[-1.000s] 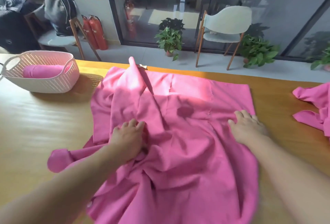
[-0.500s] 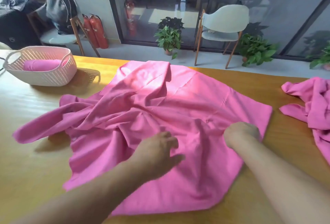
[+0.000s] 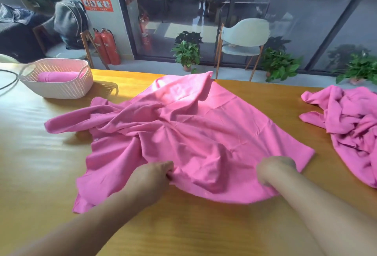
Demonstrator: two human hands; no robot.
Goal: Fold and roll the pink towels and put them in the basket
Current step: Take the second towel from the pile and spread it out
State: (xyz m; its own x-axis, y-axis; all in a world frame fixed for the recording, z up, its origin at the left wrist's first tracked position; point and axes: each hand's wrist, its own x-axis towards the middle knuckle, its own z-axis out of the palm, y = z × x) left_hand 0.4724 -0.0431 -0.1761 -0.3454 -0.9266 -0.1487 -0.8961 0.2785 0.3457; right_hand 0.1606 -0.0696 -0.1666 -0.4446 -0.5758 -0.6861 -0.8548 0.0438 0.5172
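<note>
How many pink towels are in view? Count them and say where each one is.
3: a rolled towel in the basket, a spread towel held by both hands, a crumpled heap at right, which may hide more.

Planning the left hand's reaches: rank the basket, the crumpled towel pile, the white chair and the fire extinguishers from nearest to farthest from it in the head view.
From the left hand:
1. Basket, far left on the table.
2. Crumpled towel pile, right end of the table.
3. Fire extinguishers, on the floor beyond the table's left; white chair, beyond its far edge: too close to call.
</note>
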